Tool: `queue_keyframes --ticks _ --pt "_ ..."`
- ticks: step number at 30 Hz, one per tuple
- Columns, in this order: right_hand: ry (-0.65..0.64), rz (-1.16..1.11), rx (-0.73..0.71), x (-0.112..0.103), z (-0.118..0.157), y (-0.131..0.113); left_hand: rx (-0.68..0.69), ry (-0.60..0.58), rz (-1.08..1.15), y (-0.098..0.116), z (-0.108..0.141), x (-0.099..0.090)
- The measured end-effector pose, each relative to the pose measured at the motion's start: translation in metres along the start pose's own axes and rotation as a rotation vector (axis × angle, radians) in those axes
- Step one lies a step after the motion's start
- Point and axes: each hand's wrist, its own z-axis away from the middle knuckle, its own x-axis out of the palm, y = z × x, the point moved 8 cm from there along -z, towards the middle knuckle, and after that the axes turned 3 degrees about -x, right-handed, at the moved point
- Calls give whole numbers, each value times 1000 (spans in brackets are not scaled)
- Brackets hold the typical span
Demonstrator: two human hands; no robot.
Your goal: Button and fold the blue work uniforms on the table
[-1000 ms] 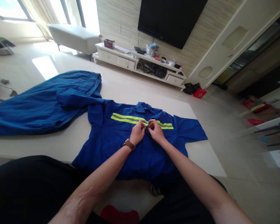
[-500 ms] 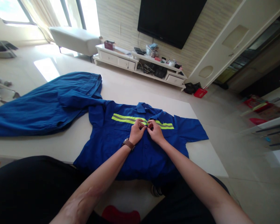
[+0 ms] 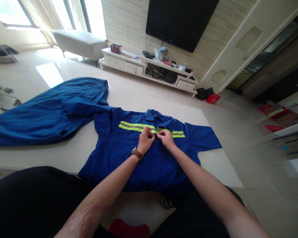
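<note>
A blue work shirt lies spread out, front side up, with its collar away from me. A yellow-green and grey reflective band crosses its chest. My left hand pinches the front opening just below the band, a brown-strapped watch on its wrist. Close beside it on the right, my right hand has thumb and forefinger closed at the other edge of the opening. Both sets of fingertips hide the bit of cloth between them. A button shows lower on the front.
The shirt lies on a white table. Blue trousers are heaped at the left, touching the shirt's sleeve. Beyond stand a low white TV cabinet with clutter and a grey bench. A red stool shows below.
The fingertips of my two hands have drawn slightly apart at the shirt's front opening; the right hand's fingers are more closed. The shirt and trousers lie as before.
</note>
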Motion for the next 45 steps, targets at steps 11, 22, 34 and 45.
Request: queue_keyframes --ticks 11,22,34,45 --pt "97 128 9 -21 -4 5 199 -66 -487 15 9 10" --pt "258 601 -16 -129 -96 -6 50 -92 -697 28 -145 -15" --pt "138 772 35 -104 -184 9 -104 -229 -1021 -45 -225 11" --pt "-10 904 -58 -115 -203 7 -58 -319 -1023 -34 -237 3"
